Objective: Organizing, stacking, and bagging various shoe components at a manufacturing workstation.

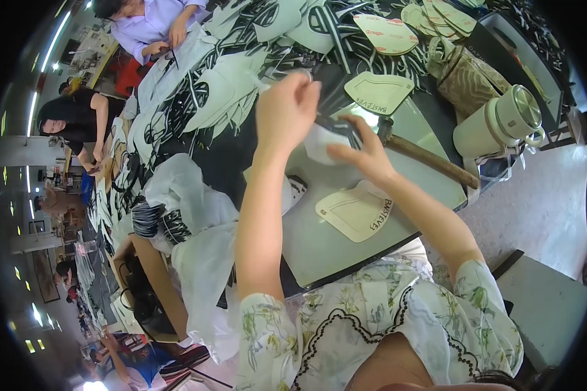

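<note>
My right hand (368, 153) grips a white piece with a black striped edge (324, 144), thumb on the near side, fingers behind. It is blurred and held above the pale work board (293, 257). Up and to the left, my left hand (287, 112) is closed with its fingertips pinched together; what they hold, if anything, I cannot make out. Below the hands lies a cream template (355, 215) with a drawn outline. Another cream template (379, 92) lies beyond my right hand. A hammer with a wooden handle (430, 159) rests to the right.
Heaped white and black cut pieces (225, 91) cover the far table. At left are a plastic bag (189, 189) and a cardboard box (153, 280). A cream flask (496, 127) and a brown patterned pouch (469, 78) stand at right. Co-workers sit along the left side.
</note>
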Motion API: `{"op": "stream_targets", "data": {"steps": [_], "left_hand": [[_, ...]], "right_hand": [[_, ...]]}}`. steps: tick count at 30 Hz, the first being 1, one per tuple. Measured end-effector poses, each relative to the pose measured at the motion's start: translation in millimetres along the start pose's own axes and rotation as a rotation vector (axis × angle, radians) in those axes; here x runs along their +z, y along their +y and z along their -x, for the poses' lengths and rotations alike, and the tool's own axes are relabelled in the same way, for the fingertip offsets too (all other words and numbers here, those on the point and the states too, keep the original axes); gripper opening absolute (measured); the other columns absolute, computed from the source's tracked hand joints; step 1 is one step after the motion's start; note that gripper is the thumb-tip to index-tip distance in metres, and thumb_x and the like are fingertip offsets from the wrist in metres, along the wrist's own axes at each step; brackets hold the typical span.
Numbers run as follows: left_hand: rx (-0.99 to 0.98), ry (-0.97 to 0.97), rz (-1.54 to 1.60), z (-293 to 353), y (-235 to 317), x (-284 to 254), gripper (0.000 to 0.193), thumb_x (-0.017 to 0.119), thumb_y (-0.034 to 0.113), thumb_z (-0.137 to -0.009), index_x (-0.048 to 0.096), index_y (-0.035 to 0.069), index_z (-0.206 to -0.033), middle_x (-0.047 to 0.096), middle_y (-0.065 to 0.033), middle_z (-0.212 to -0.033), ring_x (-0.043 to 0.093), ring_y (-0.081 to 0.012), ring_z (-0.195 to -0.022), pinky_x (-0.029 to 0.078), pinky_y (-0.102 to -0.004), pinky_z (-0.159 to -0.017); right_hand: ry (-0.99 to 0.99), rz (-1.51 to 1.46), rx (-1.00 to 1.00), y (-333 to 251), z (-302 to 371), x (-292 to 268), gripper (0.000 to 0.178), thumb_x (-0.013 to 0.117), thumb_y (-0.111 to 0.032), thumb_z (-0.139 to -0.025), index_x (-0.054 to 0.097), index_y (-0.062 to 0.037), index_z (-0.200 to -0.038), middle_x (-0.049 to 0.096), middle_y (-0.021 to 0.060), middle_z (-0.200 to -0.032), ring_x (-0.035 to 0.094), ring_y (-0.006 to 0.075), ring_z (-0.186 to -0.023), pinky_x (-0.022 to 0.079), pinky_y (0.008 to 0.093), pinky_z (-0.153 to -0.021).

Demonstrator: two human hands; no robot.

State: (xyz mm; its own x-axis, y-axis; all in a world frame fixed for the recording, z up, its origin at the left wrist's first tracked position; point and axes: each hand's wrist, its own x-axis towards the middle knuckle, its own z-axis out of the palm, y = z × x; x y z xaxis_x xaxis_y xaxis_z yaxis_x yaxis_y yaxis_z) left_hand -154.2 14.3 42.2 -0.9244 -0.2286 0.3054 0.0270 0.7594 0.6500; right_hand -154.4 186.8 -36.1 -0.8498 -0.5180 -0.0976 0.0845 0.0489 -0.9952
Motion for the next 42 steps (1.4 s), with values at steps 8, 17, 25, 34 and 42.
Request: {"op": "stream_targets", "data": {"steps": [8,17,25,34,42], "left_hand": [[-0.160,0.180,0.374,32,-63,14,0.025,0.063,0.016,-0.089,0.061,-0.002,-0.105,0.071,-0.0122,-0.088,0.068,-0.0180,-0.077,0.051,-0.0275,-0.070],[-0.016,0.212,-0.190,-2,-12,4,0.034,0.058,0.030,-0.088,0.061,0.006,-0.112,0.067,-0.0119,-0.070,0.065,-0.0327,-0.068,0.050,-0.0436,-0.063],[-0.384,0.243,-0.036,143,-36,-44,0.056,0.073,0.025,-0.081,0.051,0.000,-0.126,0.063,-0.0168,-0.111,0.061,-0.0253,-0.099,0.049,-0.0363,-0.081],[-0.224,-0.098,-0.263,182,-64,-36,0.087,0.084,0.012,-0.059,0.041,-0.003,-0.134,0.051,-0.0219,-0.121,0.047,-0.0395,-0.111,0.039,-0.0437,-0.097],[-0.095,-0.266,-0.399,158,-63,-34,0.078,0.082,0.018,-0.061,0.048,0.002,-0.129,0.055,-0.0174,-0.117,0.050,-0.0366,-0.107,0.045,-0.0423,-0.090]], "right_hand": [[-0.157,0.023,0.252,-5,-43,-18,0.054,0.065,-0.041,-0.084,0.060,0.0032,-0.115,0.063,0.0117,-0.110,0.057,0.0160,-0.103,0.043,0.0273,-0.092],[-0.069,0.482,-0.059,4,-43,-29,0.077,0.069,-0.044,-0.077,0.048,0.0069,-0.131,0.054,0.0244,-0.126,0.051,0.0328,-0.121,0.038,0.0368,-0.103],[-0.198,0.383,-0.093,-1,-41,-33,0.071,0.068,-0.041,-0.083,0.044,-0.0002,-0.136,0.050,0.0183,-0.133,0.046,0.0269,-0.125,0.035,0.0371,-0.104],[-0.080,0.476,-0.431,-40,10,-29,0.053,0.069,-0.018,-0.081,0.050,-0.0007,-0.128,0.053,0.0154,-0.128,0.049,0.0250,-0.120,0.037,0.0352,-0.101],[-0.292,0.704,-0.429,-17,85,-43,0.056,0.074,-0.020,-0.076,0.053,-0.0013,-0.124,0.053,0.0153,-0.126,0.053,0.0328,-0.114,0.043,0.0379,-0.095]]}}
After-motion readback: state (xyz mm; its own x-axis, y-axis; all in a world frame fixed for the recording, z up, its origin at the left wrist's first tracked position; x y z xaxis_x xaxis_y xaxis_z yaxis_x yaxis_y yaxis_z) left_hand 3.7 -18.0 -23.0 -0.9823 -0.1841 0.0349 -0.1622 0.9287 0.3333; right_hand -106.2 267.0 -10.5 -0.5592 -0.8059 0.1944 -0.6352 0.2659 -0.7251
